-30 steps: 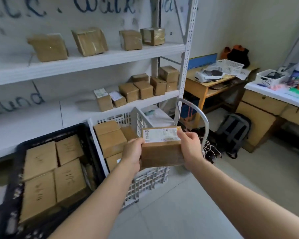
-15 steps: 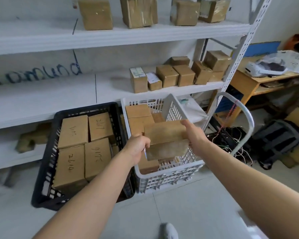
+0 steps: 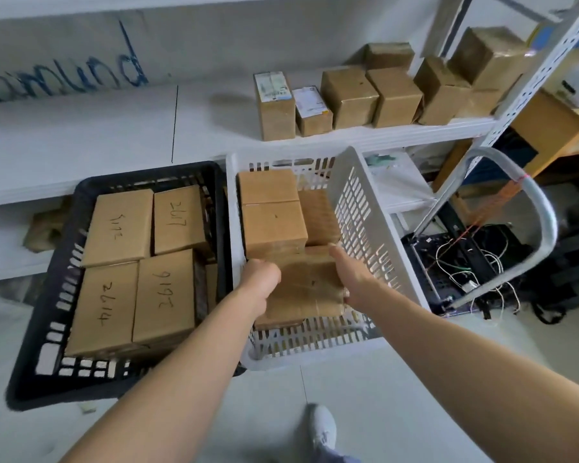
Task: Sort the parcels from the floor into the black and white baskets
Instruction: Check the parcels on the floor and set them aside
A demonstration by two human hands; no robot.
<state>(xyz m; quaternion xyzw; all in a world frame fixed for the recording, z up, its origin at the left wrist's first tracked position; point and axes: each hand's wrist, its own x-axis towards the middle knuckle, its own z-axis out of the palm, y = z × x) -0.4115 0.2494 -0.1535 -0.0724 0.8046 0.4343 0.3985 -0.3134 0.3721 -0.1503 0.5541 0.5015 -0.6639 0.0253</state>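
A brown taped parcel (image 3: 306, 282) sits low inside the white basket (image 3: 365, 208), near its front wall. My left hand (image 3: 259, 279) grips its left side and my right hand (image 3: 351, 275) grips its right side. Further back in the white basket lie other brown parcels (image 3: 271, 222). To the left stands the black basket (image 3: 57, 279), filled with several flat parcels (image 3: 164, 295) marked with handwritten numbers.
Both baskets stand on the floor against a white shelf rack (image 3: 398, 132) that carries several small boxes (image 3: 348, 98). A grey hoop frame (image 3: 542, 222) and tangled wires (image 3: 465, 262) lie right of the white basket. My shoe (image 3: 321, 429) is on the floor below.
Both hands have lowered the parcel from chest height down into the white basket. The view has tilted down toward the baskets.
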